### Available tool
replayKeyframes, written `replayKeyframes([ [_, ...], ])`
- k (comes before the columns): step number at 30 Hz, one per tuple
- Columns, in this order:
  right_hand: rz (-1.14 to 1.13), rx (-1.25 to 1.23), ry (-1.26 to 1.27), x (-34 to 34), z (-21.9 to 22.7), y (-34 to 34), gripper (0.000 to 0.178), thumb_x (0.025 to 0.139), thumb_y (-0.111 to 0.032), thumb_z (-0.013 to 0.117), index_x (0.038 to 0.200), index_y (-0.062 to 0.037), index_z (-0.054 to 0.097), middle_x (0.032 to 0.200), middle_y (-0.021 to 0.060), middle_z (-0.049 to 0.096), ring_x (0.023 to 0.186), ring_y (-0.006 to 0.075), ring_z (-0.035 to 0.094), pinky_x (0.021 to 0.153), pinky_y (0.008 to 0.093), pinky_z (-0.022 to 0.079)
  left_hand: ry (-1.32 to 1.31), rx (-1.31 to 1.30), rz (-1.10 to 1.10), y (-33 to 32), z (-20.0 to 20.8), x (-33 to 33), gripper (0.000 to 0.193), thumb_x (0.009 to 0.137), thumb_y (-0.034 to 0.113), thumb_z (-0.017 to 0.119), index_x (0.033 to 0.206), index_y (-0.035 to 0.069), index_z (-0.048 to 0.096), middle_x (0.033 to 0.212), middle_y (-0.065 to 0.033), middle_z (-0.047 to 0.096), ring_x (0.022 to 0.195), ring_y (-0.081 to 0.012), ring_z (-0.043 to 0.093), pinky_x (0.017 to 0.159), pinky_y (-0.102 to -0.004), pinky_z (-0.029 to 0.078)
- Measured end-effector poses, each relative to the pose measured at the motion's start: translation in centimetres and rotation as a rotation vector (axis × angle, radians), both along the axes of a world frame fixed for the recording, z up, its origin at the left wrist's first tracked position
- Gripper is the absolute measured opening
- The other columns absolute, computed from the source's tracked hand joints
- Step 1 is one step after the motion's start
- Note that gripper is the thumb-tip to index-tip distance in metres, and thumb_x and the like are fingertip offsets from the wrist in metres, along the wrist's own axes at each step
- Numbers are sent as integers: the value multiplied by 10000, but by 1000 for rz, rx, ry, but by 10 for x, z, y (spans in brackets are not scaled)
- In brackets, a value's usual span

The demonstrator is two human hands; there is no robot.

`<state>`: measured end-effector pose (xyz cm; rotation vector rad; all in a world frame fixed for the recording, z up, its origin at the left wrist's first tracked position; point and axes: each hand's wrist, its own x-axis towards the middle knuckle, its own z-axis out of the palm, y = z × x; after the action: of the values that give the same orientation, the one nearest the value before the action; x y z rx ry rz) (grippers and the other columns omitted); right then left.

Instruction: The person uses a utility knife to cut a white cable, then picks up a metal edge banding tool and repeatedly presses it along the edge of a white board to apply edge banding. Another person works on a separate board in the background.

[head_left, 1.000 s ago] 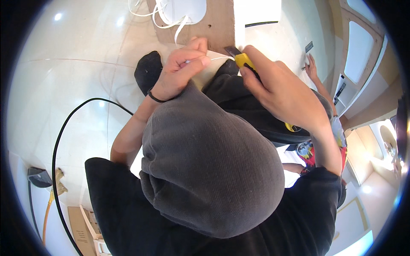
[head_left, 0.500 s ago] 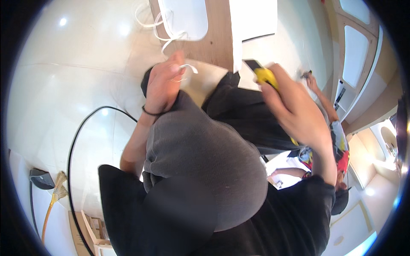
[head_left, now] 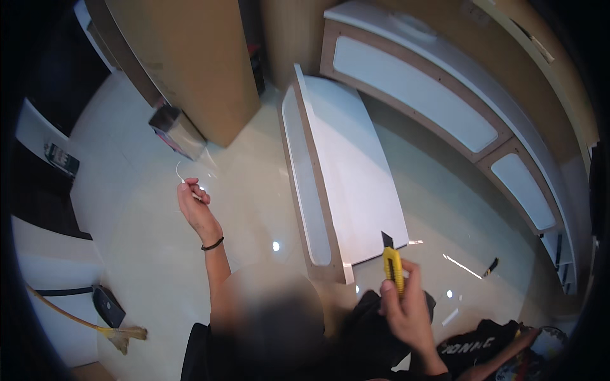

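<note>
A thin curled white strip [head_left: 178, 170] pokes up from my left hand [head_left: 198, 206], whose fingers are closed on it, out over the floor on the left. In my right hand [head_left: 408, 308] is a yellow utility knife [head_left: 393, 265] with its dark blade out, pointing away from me. The blade tip overlaps the near corner of a white panel unit [head_left: 352, 165] in the view; whether it touches cannot be seen. That unit lies on the floor with a wood-coloured side frame and a white inset facing left.
A large brown carton [head_left: 197, 63] and a metal tin [head_left: 176, 132] stand beyond my left hand. A long low cabinet [head_left: 413, 89] runs along the right. Another cutter [head_left: 490, 267] lies on the floor near a co-worker's arm [head_left: 502, 365]. A broom [head_left: 121, 335] is at lower left.
The view has swung up and shows more of the room. My left hand has moved outward to the left, away from the panel, with a white strip. The knife stays in my right hand.
</note>
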<state>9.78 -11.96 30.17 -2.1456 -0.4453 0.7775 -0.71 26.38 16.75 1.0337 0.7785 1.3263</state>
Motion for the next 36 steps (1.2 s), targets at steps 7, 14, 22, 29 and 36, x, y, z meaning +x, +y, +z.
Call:
replayKeyframes([
  [7, 146, 93, -144, 19, -21, -2, 473, 1020, -110, 555, 1436, 30, 379, 849, 291, 663, 723, 476, 672, 649, 513, 521, -55, 202, -339, 82, 43, 81, 201, 1075, 227, 534, 1025, 50, 617, 883, 2, 538, 797, -111, 488, 739, -284, 417],
  [14, 35, -156, -237, 74, -49, 20, 478, 1032, -138, 534, 1460, 14, 386, 910, 306, 682, 793, 495, 674, 699, 530, 536, 624, 299, -537, 105, 76, 136, 311, 1094, 308, 502, 968, 64, 649, 805, 34, 523, 738, -94, 494, 713, -267, 428],
  [22, -81, -29, -152, 90, -66, 33, 355, 1019, -149, 557, 1338, -1, 505, 969, 296, 676, 851, 514, 647, 749, 506, 518, 1138, 636, -478, -28, 159, 41, 170, 1035, 195, 609, 962, 55, 671, 946, -130, 545, 856, -254, 525, 802, -322, 434],
  [29, -49, 124, 96, -1, 94, 52, 257, 961, -116, 677, 1191, -8, 634, 931, 115, 689, 844, 250, 672, 781, 379, 536, 1119, 109, -599, -158, 404, -98, 125, 1001, 106, 650, 1023, -15, 670, 988, -136, 584, 880, -290, 622, 781, -371, 509],
  [36, 653, 207, 751, -132, 355, 171, 309, 993, -179, 699, 1274, -57, 660, 856, 11, 691, 736, 50, 611, 588, 218, 451, 817, -259, -72, -176, 546, -194, 173, 1043, 117, 610, 1032, -49, 656, 973, -98, 618, 832, -152, 667, 773, -288, 548],
])
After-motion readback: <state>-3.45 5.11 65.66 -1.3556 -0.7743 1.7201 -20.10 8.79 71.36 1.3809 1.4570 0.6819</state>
